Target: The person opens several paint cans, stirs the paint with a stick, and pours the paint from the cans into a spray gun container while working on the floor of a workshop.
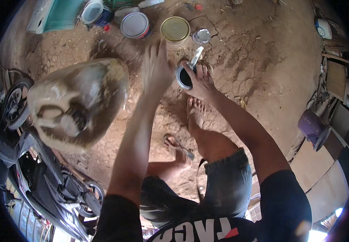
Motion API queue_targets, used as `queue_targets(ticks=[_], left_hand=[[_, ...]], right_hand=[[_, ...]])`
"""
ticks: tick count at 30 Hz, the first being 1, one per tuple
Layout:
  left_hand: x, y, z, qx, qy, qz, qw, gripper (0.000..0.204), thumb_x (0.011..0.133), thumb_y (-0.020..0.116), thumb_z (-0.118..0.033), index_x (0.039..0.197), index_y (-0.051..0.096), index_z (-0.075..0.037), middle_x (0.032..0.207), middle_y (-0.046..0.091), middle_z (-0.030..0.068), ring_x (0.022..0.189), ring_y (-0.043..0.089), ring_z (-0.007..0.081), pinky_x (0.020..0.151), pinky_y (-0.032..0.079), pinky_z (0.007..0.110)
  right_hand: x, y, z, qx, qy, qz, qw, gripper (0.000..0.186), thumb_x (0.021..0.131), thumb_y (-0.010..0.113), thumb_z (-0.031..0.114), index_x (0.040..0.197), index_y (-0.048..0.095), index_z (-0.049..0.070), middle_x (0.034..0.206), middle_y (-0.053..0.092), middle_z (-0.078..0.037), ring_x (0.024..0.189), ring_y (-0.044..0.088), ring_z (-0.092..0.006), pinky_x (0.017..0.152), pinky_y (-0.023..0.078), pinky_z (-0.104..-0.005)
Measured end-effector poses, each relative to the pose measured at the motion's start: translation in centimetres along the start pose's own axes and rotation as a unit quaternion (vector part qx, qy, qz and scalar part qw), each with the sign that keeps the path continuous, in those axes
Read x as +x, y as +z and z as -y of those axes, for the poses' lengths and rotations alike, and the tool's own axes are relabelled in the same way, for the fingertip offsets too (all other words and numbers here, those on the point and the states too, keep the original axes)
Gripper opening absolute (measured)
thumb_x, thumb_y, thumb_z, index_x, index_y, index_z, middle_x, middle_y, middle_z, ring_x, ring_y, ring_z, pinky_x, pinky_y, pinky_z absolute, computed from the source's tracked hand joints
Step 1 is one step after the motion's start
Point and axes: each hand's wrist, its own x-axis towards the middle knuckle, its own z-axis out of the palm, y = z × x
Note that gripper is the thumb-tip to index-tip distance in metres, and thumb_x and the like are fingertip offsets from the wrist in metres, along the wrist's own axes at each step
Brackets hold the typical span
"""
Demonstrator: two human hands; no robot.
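On the bare earth, a big tan container lies left of the arms; the left hand, blurred, fingers stretched out and grip released with nothing visible in it, is near a gold-lidded tin. Right hand has its grip around the rim of a small open can, dark inside, out in front of the person, with a pale flat stick jutting at its far edge. Best handling, I judge: can level, wrist steady, fingers clear of the dark contents, stick kept from tipping.
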Motion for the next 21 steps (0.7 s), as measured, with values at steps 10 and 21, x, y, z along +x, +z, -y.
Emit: queue_targets(ticks=[10,21], left_hand=[[12.3,8.2,2.8,0.153,0.059,0.096,0.982,0.112,0.065,0.088,-0.052,0.155,0.029,-0.020,0.151,0.032,0.0179,0.133,0.038,0.0483,0.104,0.047,0.056],[-1.6,6.7,5.2,0.118,0.015,0.044,0.992,0.102,0.065,0.088,-0.045,0.149,0.038,-0.014,0.141,0.040,0.0257,0.132,0.038,0.0490,0.108,0.036,0.058]], right_hand=[[-6.1,0.1,-2.6,0.121,0.032,-0.098,0.987,0.101,0.079,0.078,0.044,0.157,0.024,0.009,0.161,0.013,-0.028,0.151,0.014,-0.0419,0.121,0.013,-0.0575],[-6.5,-1.9,-3.2,0.224,-0.033,-0.272,0.935,0.071,0.079,0.073,0.018,0.141,0.044,-0.002,0.133,0.053,-0.027,0.122,0.053,-0.0447,0.103,0.043,-0.0498]])
